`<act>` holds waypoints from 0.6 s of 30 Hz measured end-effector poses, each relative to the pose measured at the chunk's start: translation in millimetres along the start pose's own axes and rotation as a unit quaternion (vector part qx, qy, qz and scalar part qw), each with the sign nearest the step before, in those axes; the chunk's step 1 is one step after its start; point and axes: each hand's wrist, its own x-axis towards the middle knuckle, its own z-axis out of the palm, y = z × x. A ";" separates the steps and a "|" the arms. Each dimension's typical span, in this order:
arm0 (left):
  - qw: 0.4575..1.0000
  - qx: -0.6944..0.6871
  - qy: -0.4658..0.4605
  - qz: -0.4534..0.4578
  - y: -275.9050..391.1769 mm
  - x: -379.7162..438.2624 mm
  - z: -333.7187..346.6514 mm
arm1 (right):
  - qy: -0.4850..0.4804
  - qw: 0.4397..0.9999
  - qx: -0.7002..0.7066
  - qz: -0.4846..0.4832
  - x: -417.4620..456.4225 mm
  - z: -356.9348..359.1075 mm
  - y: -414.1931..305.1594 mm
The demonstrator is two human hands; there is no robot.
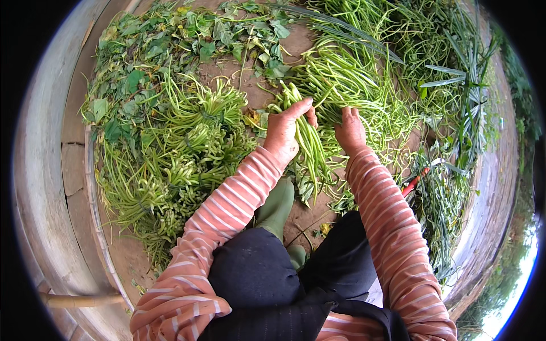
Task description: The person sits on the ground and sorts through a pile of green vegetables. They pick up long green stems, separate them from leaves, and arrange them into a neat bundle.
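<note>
My left hand is closed around a bunch of long green stems, its thumb laid over them. The cut ends point up and away, and the thin ends hang toward the ground near my boot. Just to the right, my right hand reaches into the near edge of a loose pile of green stems. Its fingertips are partly hidden among the stems, so I cannot tell whether they grip any. Left of my left arm lie several tied bundles of stems, heaped together with cut ends showing.
Stripped leaves cover the dirt floor at the far left. Long blade-like leaves lie at right, near a red-handled tool. A green rubber boot stands below the held bunch. A log borders the right side.
</note>
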 end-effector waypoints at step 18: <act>0.999 0.026 -0.019 0.006 -2.6 -4.7 1.6 | -0.059 0.979 -0.183 -0.073 -1.7 -3.6 24.8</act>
